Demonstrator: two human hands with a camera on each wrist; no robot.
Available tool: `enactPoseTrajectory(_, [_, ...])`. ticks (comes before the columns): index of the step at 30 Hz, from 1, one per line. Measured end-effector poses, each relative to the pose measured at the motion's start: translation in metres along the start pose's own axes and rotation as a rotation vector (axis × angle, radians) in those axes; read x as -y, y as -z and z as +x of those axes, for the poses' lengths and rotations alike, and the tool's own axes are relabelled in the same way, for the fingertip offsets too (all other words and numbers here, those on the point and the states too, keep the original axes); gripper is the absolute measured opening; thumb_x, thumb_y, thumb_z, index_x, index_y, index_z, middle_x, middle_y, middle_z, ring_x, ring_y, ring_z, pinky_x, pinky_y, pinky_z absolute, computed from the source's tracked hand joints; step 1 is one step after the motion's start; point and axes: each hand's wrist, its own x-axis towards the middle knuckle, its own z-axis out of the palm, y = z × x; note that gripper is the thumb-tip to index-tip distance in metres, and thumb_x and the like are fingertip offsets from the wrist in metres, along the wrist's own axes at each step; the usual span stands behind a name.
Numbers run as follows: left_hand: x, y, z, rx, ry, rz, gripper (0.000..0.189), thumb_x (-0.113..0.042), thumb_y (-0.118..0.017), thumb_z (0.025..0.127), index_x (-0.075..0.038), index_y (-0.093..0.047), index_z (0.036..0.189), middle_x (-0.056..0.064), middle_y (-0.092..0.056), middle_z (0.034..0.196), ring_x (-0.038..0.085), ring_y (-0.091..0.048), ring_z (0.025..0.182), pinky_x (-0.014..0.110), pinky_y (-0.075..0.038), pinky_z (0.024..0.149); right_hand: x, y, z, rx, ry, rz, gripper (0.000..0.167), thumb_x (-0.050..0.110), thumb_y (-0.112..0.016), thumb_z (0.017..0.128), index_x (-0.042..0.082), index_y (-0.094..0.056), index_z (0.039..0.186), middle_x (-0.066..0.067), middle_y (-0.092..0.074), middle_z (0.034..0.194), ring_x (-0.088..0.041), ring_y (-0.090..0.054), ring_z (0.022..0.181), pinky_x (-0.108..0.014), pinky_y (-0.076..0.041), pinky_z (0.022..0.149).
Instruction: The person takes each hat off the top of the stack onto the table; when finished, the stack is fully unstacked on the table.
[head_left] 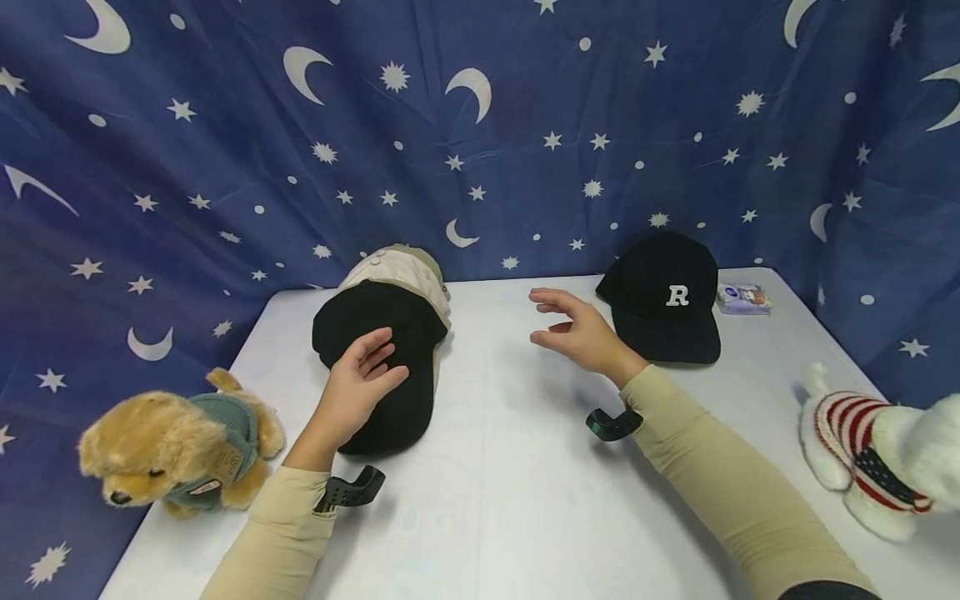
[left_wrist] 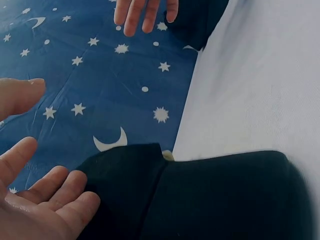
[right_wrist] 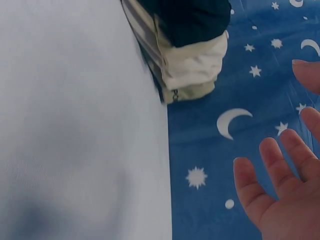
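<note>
My left hand [head_left: 358, 385] hovers over a plain black cap [head_left: 405, 408], thumb and fingers spread apart with nothing between them. That cap lies on top of a cream cap [head_left: 408, 267] and a khaki one behind it, stacked at the back left of the table; the left wrist view shows the black cap [left_wrist: 210, 200] close beside the fingers. On the other side, my right hand [head_left: 576, 332] is held in the air with relaxed fingers, holding nothing. Just right of it sits a black cap with a white letter R [head_left: 667, 292], its brim toward me.
A tan plush dog [head_left: 157, 450] in a teal top sits at the left edge. At the right edge is a white plush toy [head_left: 862, 458] in a striped sweater. A small purple packet [head_left: 744, 298] lies beside the R cap. A starry blue curtain [head_left: 525, 108] hangs behind the white table [head_left: 510, 500].
</note>
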Motion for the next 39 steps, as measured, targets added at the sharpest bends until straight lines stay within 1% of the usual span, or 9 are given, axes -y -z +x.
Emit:
enactPoseTrajectory(5, [0.001, 0.005, -0.006, -0.002, 0.005, -0.001, 0.064, -0.002, -0.067, 0.094, 0.004, -0.035, 0.149, 0.018, -0.036, 0.153, 0.029, -0.039, 0.14, 0.042, -0.032, 0.113, 0.003, -0.011, 0.004, 0.019, 0.004, 0.003, 0.059, 0.003, -0.076, 0.086, 0.0, -0.053, 0.141, -0.013, -0.05, 0.146, -0.031, -0.049, 0.129, -0.049, -0.046, 0.1])
enactPoseTrajectory(12, [0.002, 0.01, -0.013, -0.016, 0.009, 0.002, 0.063, 0.0, -0.066, 0.094, 0.005, -0.035, 0.149, 0.018, -0.037, 0.153, 0.029, -0.041, 0.138, 0.041, -0.033, 0.113, 0.007, -0.023, 0.01, 0.038, 0.008, -0.003, 0.059, 0.005, -0.077, 0.086, 0.001, -0.054, 0.14, -0.011, -0.051, 0.145, -0.03, -0.05, 0.129, -0.048, -0.047, 0.099])
enactPoseTrajectory(17, [0.003, 0.014, -0.019, -0.02, 0.02, 0.03, 0.062, -0.003, -0.066, 0.095, 0.005, -0.036, 0.148, 0.018, -0.038, 0.152, 0.03, -0.041, 0.137, 0.042, -0.034, 0.112, 0.01, -0.03, 0.015, 0.054, 0.009, -0.012, 0.058, 0.006, -0.076, 0.087, 0.003, -0.055, 0.14, -0.01, -0.051, 0.145, -0.029, -0.051, 0.128, -0.046, -0.047, 0.099])
enactPoseTrajectory(21, [0.003, 0.019, -0.025, -0.031, 0.019, 0.049, 0.06, -0.004, -0.066, 0.096, 0.004, -0.037, 0.148, 0.017, -0.039, 0.151, 0.03, -0.042, 0.137, 0.041, -0.035, 0.112, 0.012, -0.035, 0.017, 0.077, -0.003, -0.049, 0.057, 0.009, -0.075, 0.088, 0.006, -0.055, 0.141, -0.008, -0.051, 0.145, -0.027, -0.051, 0.128, -0.046, -0.046, 0.1])
enactPoseTrajectory(24, [0.004, 0.023, -0.03, -0.037, 0.025, 0.047, 0.06, -0.004, -0.066, 0.096, 0.004, -0.037, 0.148, 0.018, -0.041, 0.15, 0.03, -0.044, 0.136, 0.037, -0.036, 0.111, 0.013, -0.039, 0.02, 0.092, -0.014, -0.075, 0.057, 0.01, -0.075, 0.088, 0.007, -0.055, 0.142, -0.006, -0.052, 0.145, -0.025, -0.051, 0.127, -0.045, -0.046, 0.1])
enactPoseTrajectory(28, [0.009, 0.028, -0.034, -0.062, 0.041, 0.04, 0.059, -0.003, -0.066, 0.096, 0.004, -0.038, 0.147, 0.019, -0.043, 0.148, 0.031, -0.046, 0.133, 0.024, -0.04, 0.105, 0.014, -0.044, 0.024, 0.105, -0.01, -0.064, 0.057, 0.01, -0.074, 0.088, 0.007, -0.055, 0.142, -0.007, -0.053, 0.143, -0.027, -0.052, 0.126, -0.046, -0.046, 0.1])
enactPoseTrajectory(31, [0.012, 0.031, -0.036, -0.084, 0.051, 0.033, 0.059, 0.0, -0.065, 0.095, 0.006, -0.037, 0.147, 0.021, -0.044, 0.147, 0.032, -0.045, 0.132, 0.015, -0.04, 0.099, 0.015, -0.049, 0.028, 0.115, -0.007, -0.057, 0.059, 0.011, -0.074, 0.087, 0.006, -0.054, 0.142, -0.007, -0.053, 0.144, -0.029, -0.053, 0.125, -0.047, -0.046, 0.101])
enactPoseTrajectory(35, [0.016, 0.036, -0.04, -0.102, 0.067, 0.031, 0.059, 0.002, -0.064, 0.095, 0.007, -0.036, 0.147, 0.023, -0.042, 0.146, 0.033, -0.044, 0.131, 0.011, -0.041, 0.095, 0.019, -0.055, 0.033, 0.13, 0.0, -0.068, 0.06, 0.011, -0.075, 0.087, 0.006, -0.053, 0.143, -0.007, -0.052, 0.145, -0.027, -0.054, 0.124, -0.047, -0.046, 0.101])
enactPoseTrajectory(39, [0.021, 0.04, -0.043, -0.113, 0.1, 0.024, 0.06, 0.0, -0.064, 0.096, 0.006, -0.035, 0.149, 0.022, -0.041, 0.147, 0.032, -0.042, 0.132, 0.01, -0.042, 0.092, 0.022, -0.062, 0.037, 0.142, 0.007, -0.074, 0.058, 0.01, -0.075, 0.087, 0.006, -0.055, 0.141, -0.007, -0.053, 0.144, -0.027, -0.055, 0.123, -0.049, -0.046, 0.101])
